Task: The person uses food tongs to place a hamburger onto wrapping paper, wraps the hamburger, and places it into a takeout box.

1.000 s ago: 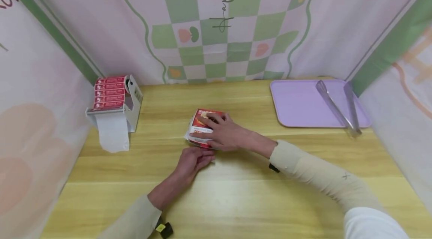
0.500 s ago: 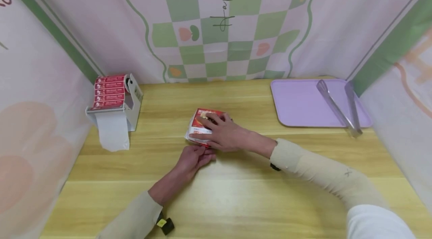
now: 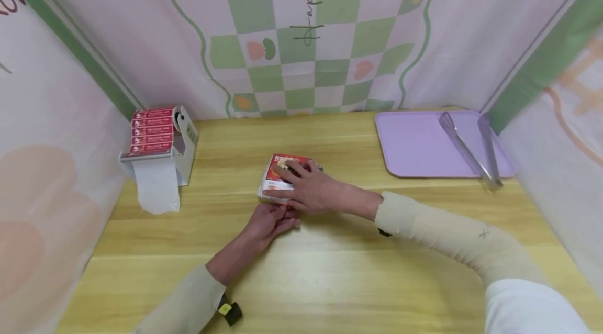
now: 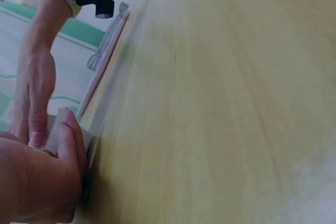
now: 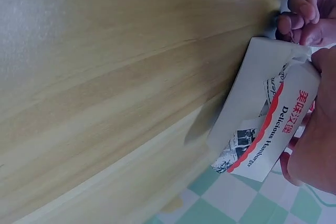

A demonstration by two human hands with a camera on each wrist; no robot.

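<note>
A hamburger box (image 3: 275, 183), red on top with a food picture, sits at the middle of the wooden table. My right hand (image 3: 313, 187) lies over its top, fingers spread and pressing down. At the near edge, my left hand (image 3: 268, 226) pinches the box's end between thumb and fingers, beside a small red bit. In the right wrist view the box (image 5: 278, 124) reads "Delicious Hamburger" on a white side, and newsprint paper (image 5: 244, 137) pokes out from under its edge. The left fingers (image 5: 299, 9) close on its end there. The left wrist view mostly hides the box behind both hands.
A purple tray (image 3: 414, 145) stands at the back right, with metal tongs (image 3: 464, 151) lying across it and over its front edge. At the left is a white dispenser (image 3: 188, 151) holding a roll of red labels (image 3: 152, 130). Patterned cloth walls surround the table.
Both hands stay at nearly the same spot on the box. Less red print shows along the box's near side now. The whole view has shifted slightly.
</note>
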